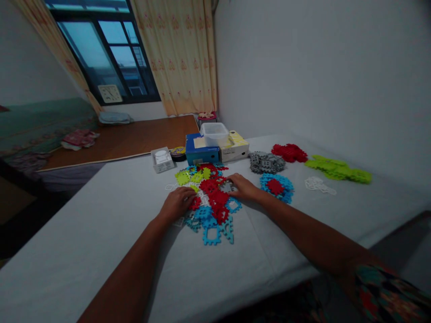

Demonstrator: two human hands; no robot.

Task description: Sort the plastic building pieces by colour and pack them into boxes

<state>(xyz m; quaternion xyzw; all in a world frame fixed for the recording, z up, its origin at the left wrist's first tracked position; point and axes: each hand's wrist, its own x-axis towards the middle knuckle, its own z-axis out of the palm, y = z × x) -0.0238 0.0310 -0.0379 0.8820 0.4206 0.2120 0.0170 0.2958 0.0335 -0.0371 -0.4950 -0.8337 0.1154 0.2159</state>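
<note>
A mixed pile of toothed plastic building pieces lies between my hands, with red pieces [215,195], blue pieces [205,216] and lime-green pieces [183,177] in it. At the pile's left side, my left hand [178,202] has its fingers curled down, with a small lime-green bit [194,189] at the fingertips. Whatever lies beneath those fingers is hidden. From the right, my right hand [243,187] reaches in, thumb and fingers closed about a grey toothed piece [227,186]. A blue square frame piece [212,235] is at the pile's near edge.
Sorted heaps lie to the right: grey [266,162], red [289,153], lime green [338,169], blue with red on top [284,188], and white [316,184]. Behind the pile stand a blue box [202,154], a yellow-white box [235,150], a clear plastic tub [214,131] and a small white box [162,166].
</note>
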